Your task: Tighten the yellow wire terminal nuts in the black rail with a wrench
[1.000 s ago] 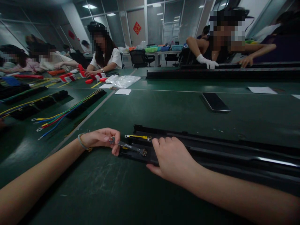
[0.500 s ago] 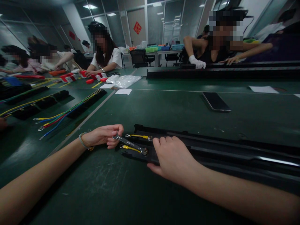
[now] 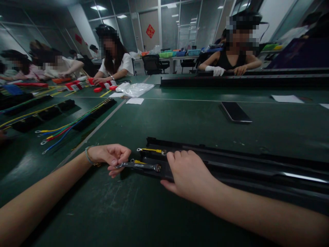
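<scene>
My left hand pinches one end of a metal wrench. The wrench's other end sits around a fastener near the end of a long black channel-shaped housing. Partly hidden behind the wrench is a short yellow wire lead with a ring terminal. A second yellow lead runs to another fastener farther back. My right hand is closed over the housing, its fingers across the top and its thumb on the near side.
A phone lies beyond the housing. Bundles of coloured wires with ring terminals lie at left, near a plastic bag. Across the green table, a gloved co-worker's hand rests by another long black housing.
My left hand has swung the wrench's held end down and toward me, around the fastener. My right hand has stayed on the housing. The co-worker opposite has drawn their arms in.
</scene>
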Demonstrator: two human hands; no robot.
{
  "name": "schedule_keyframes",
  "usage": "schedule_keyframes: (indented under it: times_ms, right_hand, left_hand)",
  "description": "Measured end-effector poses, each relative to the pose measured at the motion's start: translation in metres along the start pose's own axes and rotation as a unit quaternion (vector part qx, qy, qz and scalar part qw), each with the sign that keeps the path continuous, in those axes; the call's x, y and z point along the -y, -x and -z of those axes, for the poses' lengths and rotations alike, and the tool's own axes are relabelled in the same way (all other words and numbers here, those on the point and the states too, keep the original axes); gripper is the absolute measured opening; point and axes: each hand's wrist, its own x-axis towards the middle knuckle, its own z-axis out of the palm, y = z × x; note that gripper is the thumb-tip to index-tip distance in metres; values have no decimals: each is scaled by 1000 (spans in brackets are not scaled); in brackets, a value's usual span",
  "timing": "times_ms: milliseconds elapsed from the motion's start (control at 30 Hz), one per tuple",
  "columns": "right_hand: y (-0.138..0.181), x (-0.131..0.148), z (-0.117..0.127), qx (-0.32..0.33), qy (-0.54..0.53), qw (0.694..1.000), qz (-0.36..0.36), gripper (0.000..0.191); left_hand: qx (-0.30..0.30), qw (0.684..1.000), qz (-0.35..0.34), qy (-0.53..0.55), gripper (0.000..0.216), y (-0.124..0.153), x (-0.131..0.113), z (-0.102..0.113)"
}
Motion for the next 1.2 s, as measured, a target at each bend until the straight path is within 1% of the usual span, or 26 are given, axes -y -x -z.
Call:
schedule_keyframes:
  times_ms: [100, 200, 333, 400, 467, 667, 800, 1000, 1200]
  right_hand:
    - [0, 0, 0, -3, 1, 1000, -1, 47]
    - [-1, 0, 0, -1, 1, 1000, -1, 47]
    - [0, 0, 1, 3, -1, 1000, 0, 48]
    - [0, 0, 2, 7, -2, 1000, -2, 48]
    - [0, 0, 3, 11, -2, 1000, -3, 47]
    - [0, 1, 4, 11, -6, 1000, -5, 46]
    - [0, 0, 1, 7, -4, 1000, -5, 46]
    - [-1, 0, -2, -6, 0, 1000, -2, 47]
    - [0, 0, -1, -3, 2, 1000, -2, 48]
  left_hand:
    - [-26, 999, -24, 0, 16, -2, 1, 1]
    - [-73, 995, -61, 2, 17, -5, 1, 1]
    - [-143, 984, -107, -11, 13, -9, -1, 2]
    - [-162, 979, -120, -11, 11, -11, -1, 2]
    - [-168, 978, -126, -6, 11, -11, -1, 3]
    - [-163, 978, -130, -11, 14, -10, -1, 4]
    - [-144, 981, -123, -33, 15, -7, -2, 4]
    - [-96, 990, -88, -59, 22, -2, -1, 4]
    - [-20, 998, -47, -43, 26, 0, -1, 5]
